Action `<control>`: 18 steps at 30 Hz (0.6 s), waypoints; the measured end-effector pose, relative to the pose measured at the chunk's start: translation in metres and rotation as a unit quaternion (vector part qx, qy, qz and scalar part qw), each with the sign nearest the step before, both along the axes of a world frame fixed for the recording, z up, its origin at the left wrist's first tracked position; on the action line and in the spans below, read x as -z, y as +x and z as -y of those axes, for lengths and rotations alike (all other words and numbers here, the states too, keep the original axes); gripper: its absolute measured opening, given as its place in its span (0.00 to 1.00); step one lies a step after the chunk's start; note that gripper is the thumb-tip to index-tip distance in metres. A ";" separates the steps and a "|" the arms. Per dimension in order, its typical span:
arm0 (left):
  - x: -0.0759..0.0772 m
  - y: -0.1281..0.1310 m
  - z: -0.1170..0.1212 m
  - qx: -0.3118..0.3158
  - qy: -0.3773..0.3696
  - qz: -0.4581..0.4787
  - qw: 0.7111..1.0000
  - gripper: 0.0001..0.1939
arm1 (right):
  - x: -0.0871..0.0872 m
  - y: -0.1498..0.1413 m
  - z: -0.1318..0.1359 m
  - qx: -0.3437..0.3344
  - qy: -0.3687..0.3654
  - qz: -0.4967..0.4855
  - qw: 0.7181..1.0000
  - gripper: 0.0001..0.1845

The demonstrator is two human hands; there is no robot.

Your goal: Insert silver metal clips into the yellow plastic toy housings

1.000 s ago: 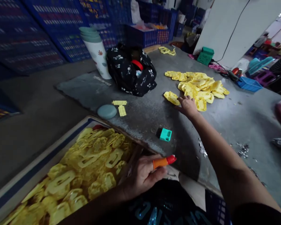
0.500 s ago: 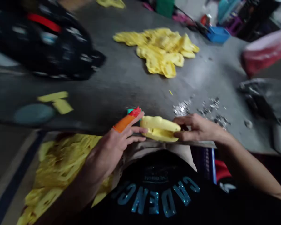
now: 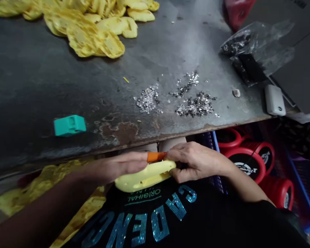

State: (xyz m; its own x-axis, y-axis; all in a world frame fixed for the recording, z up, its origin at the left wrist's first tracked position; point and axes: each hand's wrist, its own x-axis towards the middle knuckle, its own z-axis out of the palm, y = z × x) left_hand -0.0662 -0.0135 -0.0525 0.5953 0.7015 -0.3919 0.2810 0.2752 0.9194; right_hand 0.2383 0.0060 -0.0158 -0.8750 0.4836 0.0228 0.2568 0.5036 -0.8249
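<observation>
Tightly, the left hand (image 3: 119, 165) and right hand (image 3: 193, 162) clamp a yellow plastic piece (image 3: 144, 178), its right end hidden, just below the metal table edge (image 3: 134, 144) at twelve o'clock.

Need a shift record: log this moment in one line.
left hand: orange finger cot, over yellow moulded plastic piece | right hand: grips that piece | nearby: silver flakes on grey metal bench
</observation>
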 end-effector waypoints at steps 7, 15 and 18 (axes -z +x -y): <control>-0.006 0.023 -0.019 -0.016 -0.267 0.146 0.953 0.29 | 0.018 0.066 0.009 0.299 0.051 -0.060 0.951 0.07; -0.005 0.032 -0.011 -0.156 -0.221 0.232 0.934 0.26 | 0.064 0.156 -0.032 0.537 0.210 0.141 0.805 0.11; -0.005 0.043 -0.007 -0.172 -0.202 0.226 0.937 0.30 | 0.065 0.159 -0.038 0.520 0.216 0.125 0.817 0.09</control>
